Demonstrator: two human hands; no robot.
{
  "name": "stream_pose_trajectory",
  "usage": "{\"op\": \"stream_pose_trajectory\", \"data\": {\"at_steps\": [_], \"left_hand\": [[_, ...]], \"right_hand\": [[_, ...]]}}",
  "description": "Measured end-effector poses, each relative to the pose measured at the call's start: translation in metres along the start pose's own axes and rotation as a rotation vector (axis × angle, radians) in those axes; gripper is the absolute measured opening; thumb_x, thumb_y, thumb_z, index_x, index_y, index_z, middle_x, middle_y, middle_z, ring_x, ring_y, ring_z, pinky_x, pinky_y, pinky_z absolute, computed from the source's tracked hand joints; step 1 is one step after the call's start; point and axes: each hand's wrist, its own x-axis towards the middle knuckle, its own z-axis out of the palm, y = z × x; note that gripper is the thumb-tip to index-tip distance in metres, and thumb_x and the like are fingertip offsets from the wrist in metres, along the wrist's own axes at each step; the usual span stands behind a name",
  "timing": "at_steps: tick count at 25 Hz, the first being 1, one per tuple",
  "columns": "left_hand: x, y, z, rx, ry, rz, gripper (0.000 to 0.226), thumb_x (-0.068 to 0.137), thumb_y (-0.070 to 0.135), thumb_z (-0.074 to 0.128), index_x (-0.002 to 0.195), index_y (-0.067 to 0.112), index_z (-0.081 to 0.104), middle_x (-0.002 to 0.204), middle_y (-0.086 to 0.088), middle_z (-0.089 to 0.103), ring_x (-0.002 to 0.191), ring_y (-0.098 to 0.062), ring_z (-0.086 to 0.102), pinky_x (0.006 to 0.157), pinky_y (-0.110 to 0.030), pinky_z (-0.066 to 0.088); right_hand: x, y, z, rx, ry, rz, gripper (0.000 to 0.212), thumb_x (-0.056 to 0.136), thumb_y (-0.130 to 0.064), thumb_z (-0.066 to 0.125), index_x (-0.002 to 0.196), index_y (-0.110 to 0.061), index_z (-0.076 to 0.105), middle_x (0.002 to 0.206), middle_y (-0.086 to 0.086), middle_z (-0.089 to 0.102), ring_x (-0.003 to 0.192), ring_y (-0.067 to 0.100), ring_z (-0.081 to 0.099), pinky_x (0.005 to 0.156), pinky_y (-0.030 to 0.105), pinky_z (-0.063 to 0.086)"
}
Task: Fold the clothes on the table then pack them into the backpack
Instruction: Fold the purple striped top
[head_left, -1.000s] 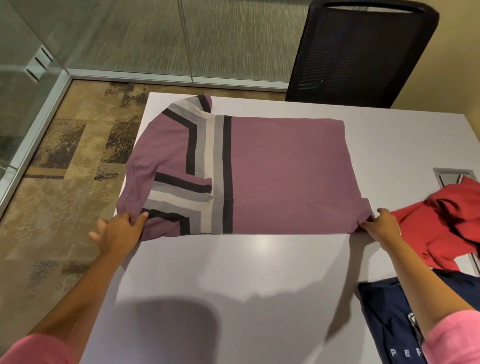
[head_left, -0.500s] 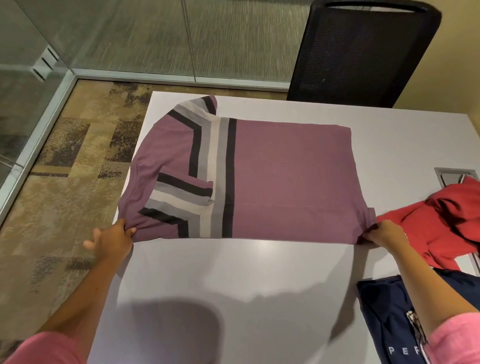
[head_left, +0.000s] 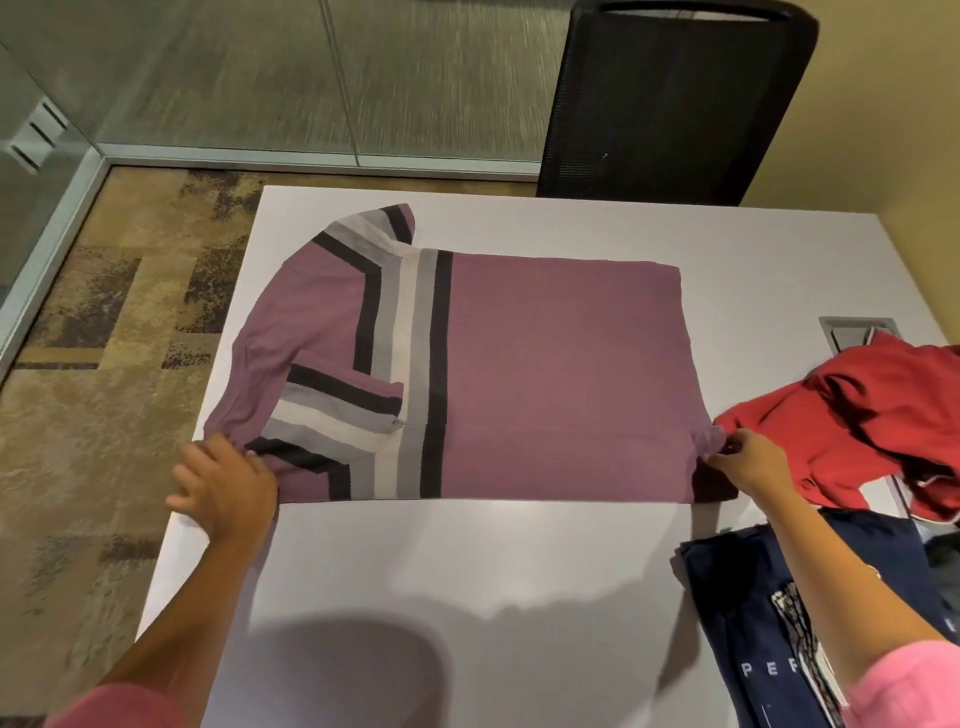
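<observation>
My left hand (head_left: 223, 480) and right hand (head_left: 753, 460) pinch the near corners of the mauve striped shirt (head_left: 545, 374), spread mid-frame on the desk (head_left: 467, 571); soft and limp, it probably handles best by its corners.

A single head-worn view looks forward and steeply down from the near edge of the surface (head_left: 519, 561) — close enough that both forearms enter from the bottom corners — facing its far edge, the chair (head_left: 675, 98) and the floor (head_left: 104, 364) past the left edge.
</observation>
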Motion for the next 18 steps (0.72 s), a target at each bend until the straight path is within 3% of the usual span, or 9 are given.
{"op": "stream_pose_trajectory", "data": {"at_steps": [2,5,7,9,12,15,18], "left_hand": [[-0.006,0.039,0.001,-0.011,-0.037,0.158,0.024,0.085,0.008,0.061,0.105,-0.004,0.053,0.103,-0.027,0.052,0.092,-0.047,0.049,0.076,-0.053,0.039],[-0.02,0.097,0.013,-0.076,-0.139,0.546,0.023,0.084,0.011,0.067,0.104,0.002,0.062,0.102,-0.022,0.059,0.089,-0.04,0.055,0.074,-0.048,0.045],[-0.028,0.129,0.024,-0.058,-0.229,0.772,0.023,0.084,0.019,0.071,0.103,0.008,0.068,0.103,-0.014,0.063,0.091,-0.036,0.056,0.071,-0.043,0.043],[-0.033,0.153,0.03,-0.002,-0.341,0.933,0.029,0.084,0.031,0.071,0.109,0.016,0.069,0.109,-0.007,0.063,0.101,-0.032,0.054,0.075,-0.04,0.036],[-0.032,0.17,0.035,0.082,-0.573,0.986,0.038,0.09,0.047,0.058,0.121,0.026,0.059,0.117,0.003,0.057,0.116,-0.023,0.043,0.087,-0.039,0.024],[-0.019,0.173,0.032,0.158,-0.719,0.954,0.036,0.087,0.059,0.054,0.103,0.027,0.06,0.098,0.006,0.056,0.106,-0.016,0.04,0.093,-0.041,0.02],[-0.004,0.168,0.025,0.215,-0.784,0.967,0.041,0.087,0.061,0.053,0.085,0.021,0.065,0.085,0.006,0.058,0.091,-0.013,0.047,0.086,-0.037,0.021]], "right_hand": [[-0.002,-0.002,-0.002,0.157,0.072,-0.006,0.033,0.083,-0.021,0.074,0.105,0.002,0.064,0.101,0.017,0.065,0.092,0.032,0.059,0.073,0.031,0.037],[0.003,0.001,-0.001,0.414,0.061,0.053,0.03,0.081,-0.021,0.075,0.104,-0.004,0.067,0.099,0.012,0.065,0.092,0.027,0.059,0.079,0.038,0.047],[0.008,0.006,-0.002,0.521,-0.005,0.065,0.021,0.08,-0.017,0.076,0.096,-0.006,0.068,0.094,0.01,0.066,0.093,0.028,0.062,0.084,0.042,0.05],[0.009,0.01,-0.004,0.56,-0.047,0.044,0.01,0.08,-0.013,0.075,0.086,-0.008,0.069,0.083,0.007,0.066,0.085,0.025,0.062,0.076,0.038,0.049],[0.011,0.012,-0.009,0.573,-0.031,-0.023,0.006,0.081,-0.008,0.073,0.08,-0.009,0.067,0.075,0.002,0.064,0.071,0.016,0.056,0.067,0.028,0.045],[0.015,0.019,-0.009,0.673,-0.057,-0.023,0.016,0.082,0.0,0.067,0.075,-0.015,0.064,0.074,0.002,0.063,0.073,0.018,0.055,0.069,0.031,0.045],[0.02,0.02,-0.01,0.662,-0.028,0.0,0.02,0.08,0.003,0.06,0.07,-0.014,0.061,0.068,0.003,0.06,0.07,0.018,0.051,0.059,0.026,0.039]]}}
